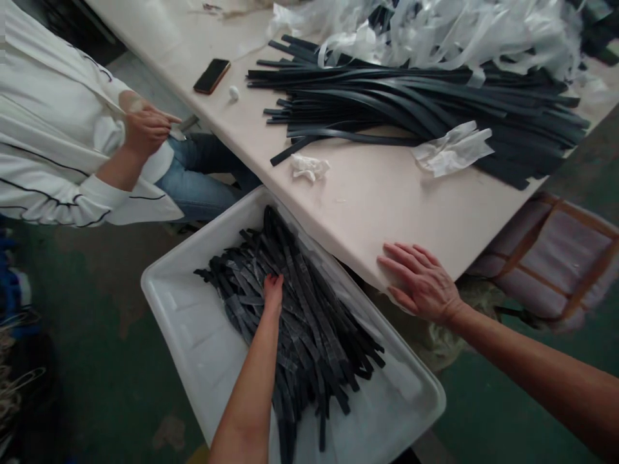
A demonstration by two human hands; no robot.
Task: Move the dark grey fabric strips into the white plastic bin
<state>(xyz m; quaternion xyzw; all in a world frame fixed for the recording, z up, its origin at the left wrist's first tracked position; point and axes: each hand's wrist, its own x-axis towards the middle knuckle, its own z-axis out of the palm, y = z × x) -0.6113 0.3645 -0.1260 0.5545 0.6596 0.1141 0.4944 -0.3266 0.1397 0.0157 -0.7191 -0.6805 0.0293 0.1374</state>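
Observation:
My left hand [273,291] reaches down into a white plastic tray [193,328] and grips into a heap of short black strips [314,335] lying in it. My right hand [420,280] rests flat, fingers spread, on the near corner of a pale table [377,200], holding nothing. A large pile of long black strips [425,106] lies across the table, with two crumpled pieces of white film [452,149] beside it.
A person in a white top [53,129] sits at the left, hands together on a small item. A phone [211,75] lies on the table. Clear plastic scraps [435,26] are heaped at the back. A padded stool [556,258] stands at right.

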